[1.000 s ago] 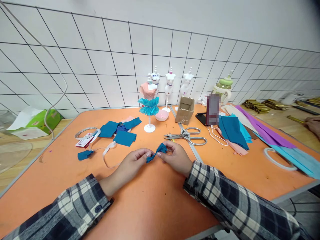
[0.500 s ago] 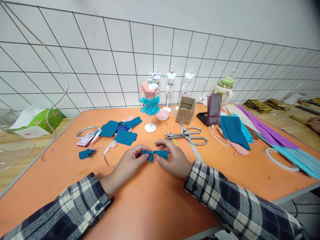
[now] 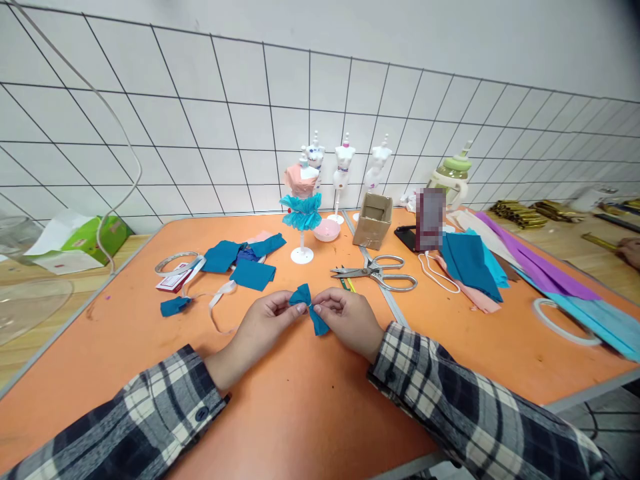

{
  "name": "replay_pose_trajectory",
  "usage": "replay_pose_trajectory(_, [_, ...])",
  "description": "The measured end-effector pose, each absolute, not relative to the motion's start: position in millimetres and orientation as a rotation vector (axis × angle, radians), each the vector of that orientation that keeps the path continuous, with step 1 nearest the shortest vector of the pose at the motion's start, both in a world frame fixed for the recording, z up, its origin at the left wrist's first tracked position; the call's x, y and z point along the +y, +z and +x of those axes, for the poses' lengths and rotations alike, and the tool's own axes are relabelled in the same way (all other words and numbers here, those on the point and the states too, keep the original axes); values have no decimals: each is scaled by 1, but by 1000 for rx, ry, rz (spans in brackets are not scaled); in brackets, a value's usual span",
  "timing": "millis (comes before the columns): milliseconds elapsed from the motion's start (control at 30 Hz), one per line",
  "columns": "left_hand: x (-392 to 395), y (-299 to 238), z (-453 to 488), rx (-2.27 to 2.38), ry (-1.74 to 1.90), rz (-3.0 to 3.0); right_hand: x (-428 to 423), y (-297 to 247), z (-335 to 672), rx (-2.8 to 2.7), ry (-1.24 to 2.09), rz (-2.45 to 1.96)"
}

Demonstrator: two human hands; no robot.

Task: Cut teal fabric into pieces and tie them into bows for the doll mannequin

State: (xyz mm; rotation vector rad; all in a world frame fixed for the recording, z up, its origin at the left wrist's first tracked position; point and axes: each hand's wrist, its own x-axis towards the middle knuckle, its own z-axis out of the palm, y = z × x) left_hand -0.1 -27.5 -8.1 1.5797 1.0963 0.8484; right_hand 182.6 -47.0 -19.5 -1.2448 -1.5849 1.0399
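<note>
A small teal paper bow point(image 3: 310, 308), pinched at its middle, is held between both hands just above the orange table point(image 3: 300, 413). My left hand point(image 3: 263, 328) pinches it from the left with closed fingers. My right hand point(image 3: 347, 321) pinches it from the right, fingers curled. One wing of the bow stands up, the other hangs down. Both sleeves are plaid.
Behind the hands lie steel scissors point(image 3: 375, 272), teal paper pieces point(image 3: 245, 263), white tape rolls point(image 3: 173, 264), a dressed doll mannequin point(image 3: 301, 210), bare mannequins point(image 3: 343, 167), a cardboard box point(image 3: 373, 220) and paper sheets point(image 3: 525, 267). Another person's hand point(image 3: 630, 252) shows far right.
The bow went from crumpled to stretched flat and level, and now it is turned on end, one wing up and one down. Both hands stayed in place.
</note>
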Motion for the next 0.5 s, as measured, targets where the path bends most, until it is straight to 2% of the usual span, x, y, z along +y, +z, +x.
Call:
replay_pose_trajectory(133, [-30,-10,-1,1177,798,1773,-49,-11,188,-1773,649,-1295])
replay_pose_trajectory(200, [-33,-9,0,1184,789,1866,-49,-9,189,-1800,611,-1319])
replay_pose_trajectory(500, [-31,-6,-2,1100,849,1673,-41,-15,186,-1399,1260,-1181])
